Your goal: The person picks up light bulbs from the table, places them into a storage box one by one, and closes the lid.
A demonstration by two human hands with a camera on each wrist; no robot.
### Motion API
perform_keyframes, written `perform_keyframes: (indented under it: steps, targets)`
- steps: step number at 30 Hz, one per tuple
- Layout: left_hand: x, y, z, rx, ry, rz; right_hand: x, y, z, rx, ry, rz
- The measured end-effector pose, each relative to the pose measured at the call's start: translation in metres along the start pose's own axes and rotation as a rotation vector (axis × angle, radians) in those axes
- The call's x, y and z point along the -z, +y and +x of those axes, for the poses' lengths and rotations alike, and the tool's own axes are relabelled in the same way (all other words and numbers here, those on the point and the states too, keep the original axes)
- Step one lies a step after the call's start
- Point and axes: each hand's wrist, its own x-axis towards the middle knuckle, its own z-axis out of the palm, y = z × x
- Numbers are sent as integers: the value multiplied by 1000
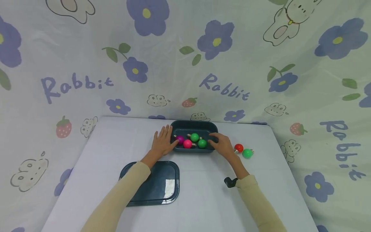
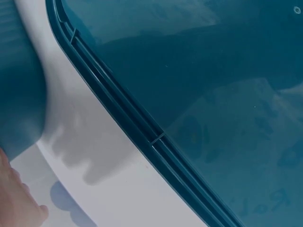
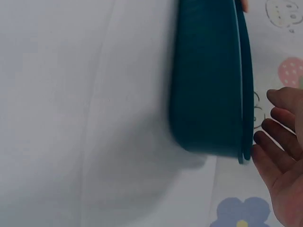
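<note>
A dark teal plastic box [image 1: 193, 150] stands at the far side of the table. Inside it lie a purple bulb [image 1: 180, 139], a pink bulb [image 1: 187, 144], a green bulb [image 1: 194, 137] and another green bulb [image 1: 202, 143]. Against the box's left end is my left hand [image 1: 163, 141], its fingers straight and its thumb at the near rim. My right hand [image 1: 223, 145] is at the right end, fingers slightly bent by the rim. In the right wrist view those fingers [image 3: 279, 142] are spread beside the box [image 3: 208, 85] and hold nothing.
A dark teal lid [image 1: 163, 180] lies flat on the white table, partly under my left forearm. To the right of the box are a red bulb [image 1: 239, 148] and a loose green bulb [image 1: 247, 153]. A patterned cloth [image 1: 174, 64] hangs behind the table.
</note>
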Motion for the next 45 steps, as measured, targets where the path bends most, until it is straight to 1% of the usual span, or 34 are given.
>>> perform_keyframes:
  steps: [6, 12, 14, 20, 25, 27, 34, 40, 45]
  targets:
    - [1, 0, 0, -2, 1, -7, 14, 8, -14, -6, 52, 33]
    - [2, 0, 0, -1, 3, 4, 28, 25, -27, -9, 151, 36]
    - [1, -1, 1, 0, -2, 11, 34, 30, -32, -25, 173, 47]
    - [-7, -5, 6, -4, -7, -3, 51, 44, -48, -157, 176, 52]
    - [-7, -4, 6, -4, -9, 7, 59, 60, -62, -188, 186, 67]
    - [-7, -4, 6, -3, -12, 14, 62, 67, -68, -215, 184, 73]
    - [-4, -2, 4, 1, -16, 3, 67, 89, -83, -359, 163, 56]
    - [-5, -2, 5, 9, -19, 12, 68, 101, -91, -421, 171, 41]
    - [-6, -2, 5, 9, -14, 17, 66, 109, -98, -497, 150, 39]
